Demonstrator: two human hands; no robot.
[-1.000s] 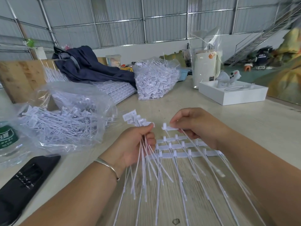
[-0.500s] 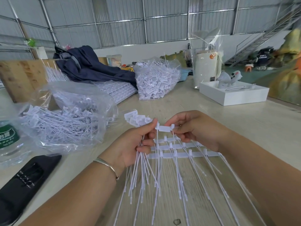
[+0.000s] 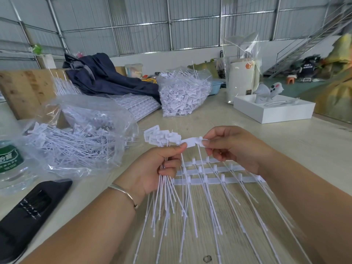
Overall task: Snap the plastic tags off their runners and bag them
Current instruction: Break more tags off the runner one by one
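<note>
At centre frame your left hand [image 3: 158, 168] grips a fanned bundle of white plastic tags with long thin stems [image 3: 167, 189], your right hand [image 3: 234, 147] pinches one flat white tag [image 3: 192, 142] beside it, above the white runner strips [image 3: 219, 180], while the clear bag of loose tags [image 3: 76, 141] lies at left.

White plastic tags [image 3: 163, 138], each a flat rectangular head on a long thin stem, stand fanned as a bundle above the table's near middle. One tag [image 3: 192, 142] lies level beside the bundle's heads. Three white runners [image 3: 219, 175] lie flat in parallel rows just behind, stems still attached and splaying toward the near edge. A clear bag [image 3: 80, 141] of loose tags lies toward the left edge.
</note>
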